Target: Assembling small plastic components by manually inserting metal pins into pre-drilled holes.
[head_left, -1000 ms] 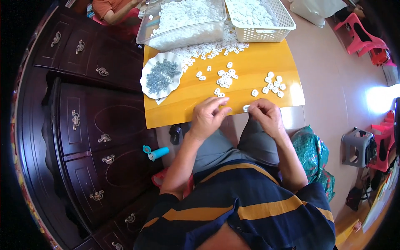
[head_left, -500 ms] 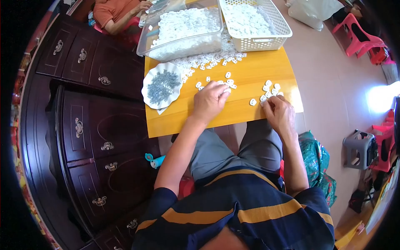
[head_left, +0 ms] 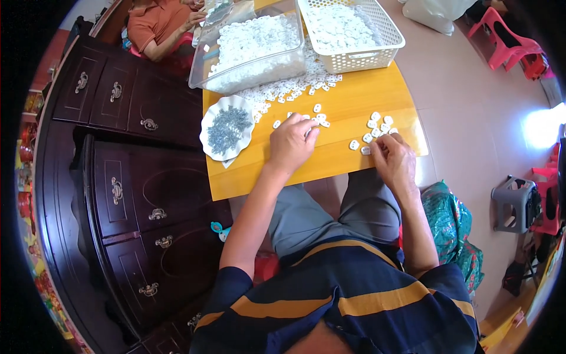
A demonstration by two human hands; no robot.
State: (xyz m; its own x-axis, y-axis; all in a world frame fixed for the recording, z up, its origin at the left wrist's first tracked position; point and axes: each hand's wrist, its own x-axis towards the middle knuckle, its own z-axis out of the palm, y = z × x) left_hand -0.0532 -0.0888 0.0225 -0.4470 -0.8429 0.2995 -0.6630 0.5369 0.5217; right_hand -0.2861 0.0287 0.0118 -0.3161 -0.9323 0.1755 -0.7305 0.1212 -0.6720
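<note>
My left hand (head_left: 293,141) is over the wooden table (head_left: 265,165), its fingers curled with thumb and forefinger close together. What they pinch, if anything, is hidden. Just past its fingertips lies a loose cluster of small white two-holed plastic pieces (head_left: 317,108). My right hand (head_left: 395,160) rests at the table's near right edge, fingers bent in a pinch beside another group of these white pieces (head_left: 372,124). One white piece (head_left: 366,150) lies right at its fingertips; anything between the fingers is out of sight.
A scalloped white dish (head_left: 205,127) holds small dark grey parts. Behind stand a clear plastic bin (head_left: 259,76) and a cream basket (head_left: 359,62), both full of white pieces, with more strewn before them. Another person (head_left: 156,29) sits far left. Dark drawers (head_left: 141,171) flank the table.
My view has shifted slightly. One white piece now shows beside my right fingertips, nearer me than the rest of its group. Both hands stay in nearly the same places.
</note>
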